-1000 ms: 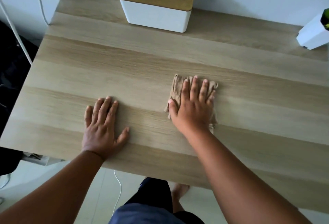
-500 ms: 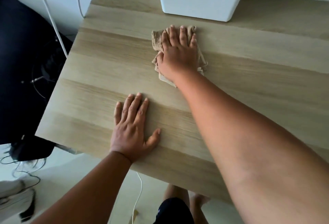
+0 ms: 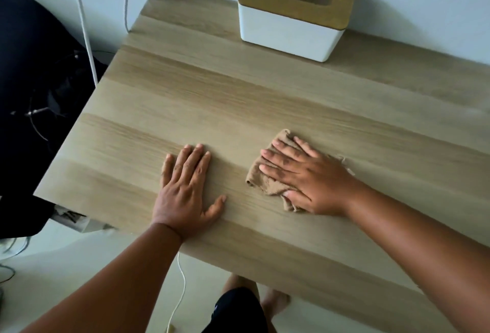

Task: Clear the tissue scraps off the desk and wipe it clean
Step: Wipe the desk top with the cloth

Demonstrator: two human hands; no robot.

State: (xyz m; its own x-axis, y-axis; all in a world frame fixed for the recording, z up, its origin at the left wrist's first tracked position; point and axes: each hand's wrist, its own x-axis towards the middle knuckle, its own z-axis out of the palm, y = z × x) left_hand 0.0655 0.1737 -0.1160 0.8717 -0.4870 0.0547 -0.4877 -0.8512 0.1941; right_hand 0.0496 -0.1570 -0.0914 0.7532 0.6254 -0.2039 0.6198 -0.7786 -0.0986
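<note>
A crumpled tan cloth (image 3: 267, 185) lies on the light wooden desk (image 3: 238, 104), near the middle. My right hand (image 3: 307, 176) presses flat on the cloth, fingers spread and pointing left. To its left, my left hand (image 3: 185, 187) rests palm down on the bare wood, fingers apart, holding nothing. No tissue scraps show on the desk.
A white tissue box with a wooden lid (image 3: 294, 12) stands at the back of the desk against the wall. White cables (image 3: 84, 28) hang at the left beside a dark object. The desk's left and near edges drop to the floor, where my feet show.
My right hand has dragged the cloth back from just in front of the tissue box toward me, and its fingers now point left. My left hand stays planted.
</note>
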